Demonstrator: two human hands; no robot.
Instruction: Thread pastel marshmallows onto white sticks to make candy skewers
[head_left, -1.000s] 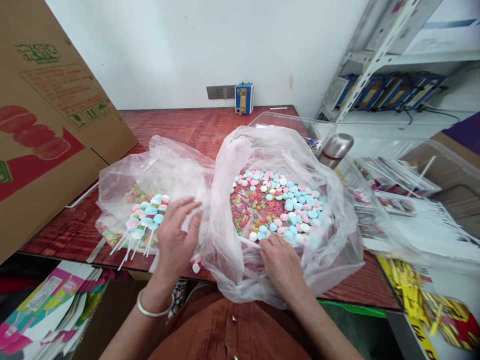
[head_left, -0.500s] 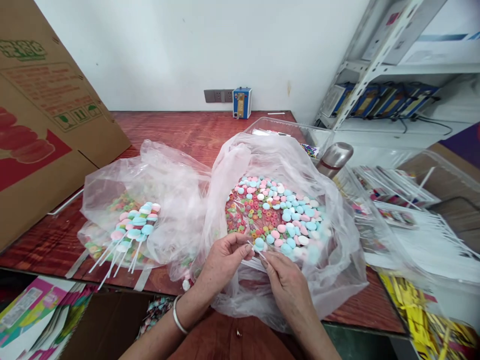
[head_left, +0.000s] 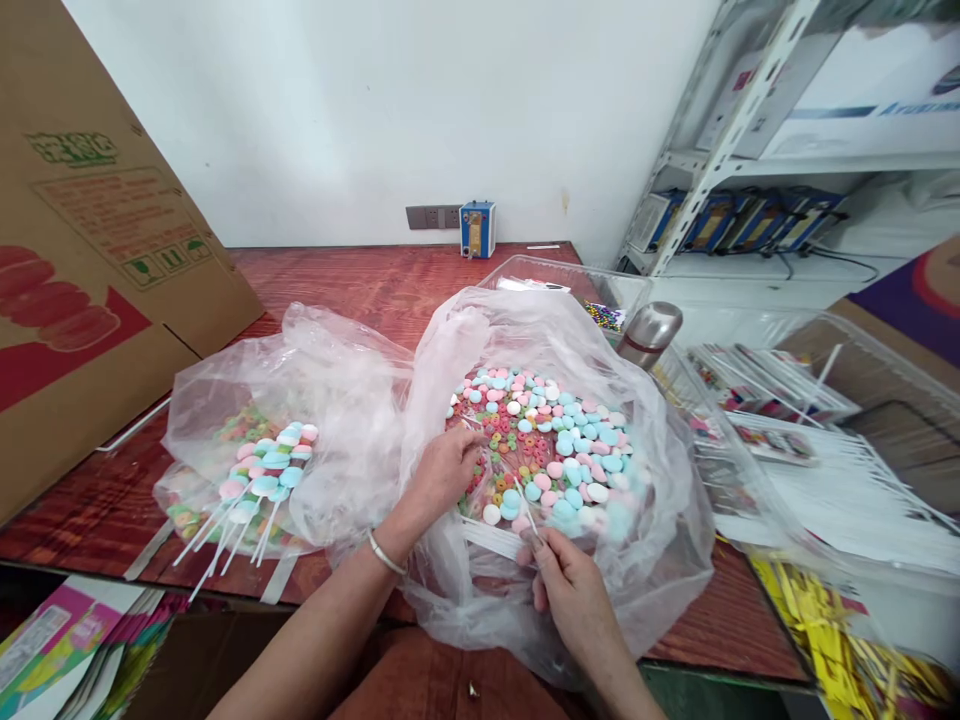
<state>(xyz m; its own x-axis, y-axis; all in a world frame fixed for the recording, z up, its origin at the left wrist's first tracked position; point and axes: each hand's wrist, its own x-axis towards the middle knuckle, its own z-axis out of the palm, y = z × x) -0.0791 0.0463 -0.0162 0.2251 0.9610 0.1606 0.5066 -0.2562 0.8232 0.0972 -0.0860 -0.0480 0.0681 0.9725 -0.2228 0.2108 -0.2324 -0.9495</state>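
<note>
While the right hand [head_left: 562, 590] is pinching the white stick [head_left: 525, 505], likely light and bendy, by its low end, the left hand [head_left: 442, 470] is curling onto the candies [head_left: 555, 440]; I cannot tell if it is gripping one.

Bright, even, diffuse light with no hard shadows; the white wall [head_left: 337, 100] at 12 o'clock is evenly lit. Soft sheen glazes the clear plastic bag [head_left: 600, 340] at centre and the steel flask [head_left: 649, 334]. Wide-angle distortion slants the shelf rack [head_left: 720, 120] at 2 o'clock. The yellow strips [head_left: 832, 640] at 4 o'clock are blurred; the centre is sharp.
</note>
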